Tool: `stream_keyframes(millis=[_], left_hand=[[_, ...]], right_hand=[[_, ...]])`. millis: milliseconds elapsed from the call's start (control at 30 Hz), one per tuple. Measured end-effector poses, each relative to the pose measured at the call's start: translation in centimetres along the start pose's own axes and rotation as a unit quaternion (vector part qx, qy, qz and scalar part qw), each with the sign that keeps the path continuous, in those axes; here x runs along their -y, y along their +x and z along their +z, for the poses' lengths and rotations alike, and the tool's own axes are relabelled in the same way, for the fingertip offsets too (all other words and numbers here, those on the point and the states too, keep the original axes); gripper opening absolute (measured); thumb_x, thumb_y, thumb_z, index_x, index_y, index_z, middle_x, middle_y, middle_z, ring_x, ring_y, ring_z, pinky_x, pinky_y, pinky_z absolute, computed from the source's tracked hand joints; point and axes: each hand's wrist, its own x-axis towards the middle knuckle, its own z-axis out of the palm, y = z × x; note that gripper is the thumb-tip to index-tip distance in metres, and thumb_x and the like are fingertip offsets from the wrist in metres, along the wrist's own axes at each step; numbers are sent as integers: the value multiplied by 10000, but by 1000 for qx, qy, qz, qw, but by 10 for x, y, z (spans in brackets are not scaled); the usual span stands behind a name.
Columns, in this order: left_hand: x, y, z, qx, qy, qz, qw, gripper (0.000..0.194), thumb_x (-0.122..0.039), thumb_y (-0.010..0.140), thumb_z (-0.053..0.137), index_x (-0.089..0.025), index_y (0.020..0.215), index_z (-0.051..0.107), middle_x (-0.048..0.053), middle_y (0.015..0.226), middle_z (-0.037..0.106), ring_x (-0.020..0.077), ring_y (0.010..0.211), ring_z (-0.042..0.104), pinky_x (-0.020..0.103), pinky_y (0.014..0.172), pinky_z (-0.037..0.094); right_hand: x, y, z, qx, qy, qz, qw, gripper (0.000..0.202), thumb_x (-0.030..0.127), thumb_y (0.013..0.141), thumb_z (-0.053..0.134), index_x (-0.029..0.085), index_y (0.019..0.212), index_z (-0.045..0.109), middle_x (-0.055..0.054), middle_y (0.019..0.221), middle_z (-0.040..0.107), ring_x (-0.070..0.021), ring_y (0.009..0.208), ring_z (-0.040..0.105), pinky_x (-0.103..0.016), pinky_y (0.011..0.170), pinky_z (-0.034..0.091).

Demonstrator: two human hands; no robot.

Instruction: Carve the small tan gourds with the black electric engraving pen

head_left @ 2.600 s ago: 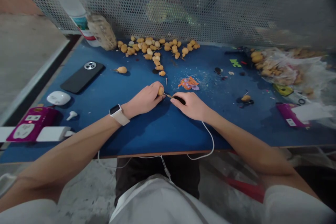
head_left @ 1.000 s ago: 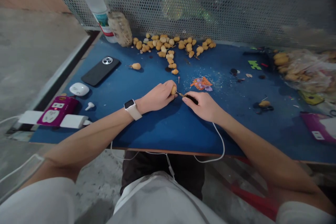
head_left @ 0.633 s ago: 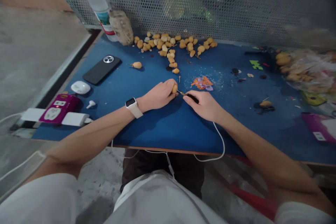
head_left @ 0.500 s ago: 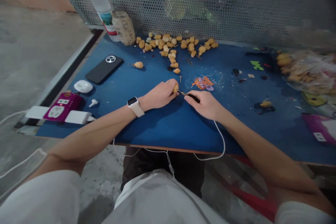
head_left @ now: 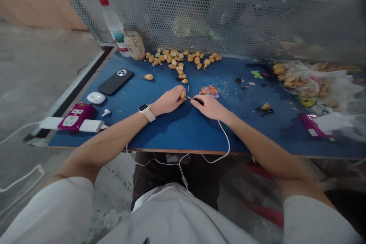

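My left hand (head_left: pixel 170 100), a watch on its wrist, is closed around a small tan gourd (head_left: pixel 182 94) near the middle of the blue table. My right hand (head_left: pixel 210 106) grips a black pen-like tool (head_left: pixel 198 101) with a thin metal tip. That tip points left and meets the gourd or stops just short of it; I cannot tell which. A white cord (head_left: pixel 228 137) runs down from beneath my right hand past the table edge. Just beyond the hands is a pile of orange and purple scraps (head_left: pixel 210 90) with pale dust around it.
Many small gourds (head_left: pixel 173 59) lie along the mesh panel (head_left: pixel 160 15), beside a jar (head_left: pixel 134 45) and a bottle (head_left: pixel 116 32). A phone (head_left: pixel 116 82), earbud case (head_left: pixel 96 98) and purple power strip (head_left: pixel 74 116) are left. Plastic bags (head_left: pixel 317 80) crowd the right.
The camera view has shifted, so the table's things appear in slightly different places. Both hands keep their hold on the gourd and the tool, with little visible movement between them.
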Motion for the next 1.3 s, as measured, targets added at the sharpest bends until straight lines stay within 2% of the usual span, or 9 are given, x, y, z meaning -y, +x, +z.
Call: stream_keyframes(millis=[67, 233, 400, 667, 833, 1067, 1300], left_hand=[[1, 1, -2, -4, 10, -2, 1000, 148, -307, 1107, 559, -212, 1221, 564, 193, 1369, 725, 320, 1202, 731, 506, 1107, 597], [7, 6, -3, -14, 29, -14, 999, 134, -328, 1114, 586, -217, 1189, 584, 173, 1270, 756, 311, 1099, 733, 473, 1029, 604], [13, 8, 0, -9, 29, -16, 999, 133, -339, 1113, 637, -225, 1170, 598, 135, 1183, 774, 296, 1052, 735, 423, 968, 588], [14, 6, 0, 8, 34, 6, 999, 139, -348, 1130, 653, -229, 1167, 592, 123, 1163, 773, 289, 1031, 730, 403, 931, 562], [12, 6, 0, 10, 37, 16, 999, 127, -334, 1143, 638, -230, 1182, 577, 126, 1190, 769, 296, 1061, 736, 392, 925, 549], [7, 4, -2, 19, 51, 12, 998, 126, -318, 1165, 598, -214, 1228, 566, 139, 1196, 767, 299, 1052, 741, 388, 912, 542], [6, 5, -3, 25, 63, 1, 998, 136, -304, 1172, 594, -198, 1252, 569, 143, 1192, 772, 291, 1036, 739, 385, 903, 541]], right_hand=[[2, 5, -4, 4, -4, -4, 1000, 320, 436, 1155, 548, 207, 1002, 711, -75, 954, 775, -233, 885, 680, -384, 842, 447], [3, 19, -11, 30, -16, -6, 999, 346, 387, 1158, 587, 231, 851, 622, -26, 784, 701, -199, 771, 627, -361, 796, 423], [-2, 20, -10, 20, -40, -11, 999, 241, 346, 1144, 609, 226, 952, 690, -87, 974, 790, -248, 921, 695, -373, 860, 447], [-5, 8, -8, 21, -42, -18, 999, 325, 425, 1174, 534, 193, 1171, 762, -142, 1081, 837, -297, 979, 752, -415, 904, 485], [-5, 8, -9, 23, -46, -18, 999, 338, 420, 1165, 542, 185, 1122, 781, -153, 1084, 847, -304, 990, 766, -419, 902, 496], [-8, 7, -9, 15, -49, -18, 999, 349, 419, 1175, 537, 185, 1157, 794, -158, 1142, 869, -309, 1045, 777, -423, 934, 516], [-12, 10, -10, 21, -52, -21, 998, 350, 438, 1170, 547, 207, 1004, 752, -112, 1001, 818, -267, 915, 721, -409, 866, 465]])
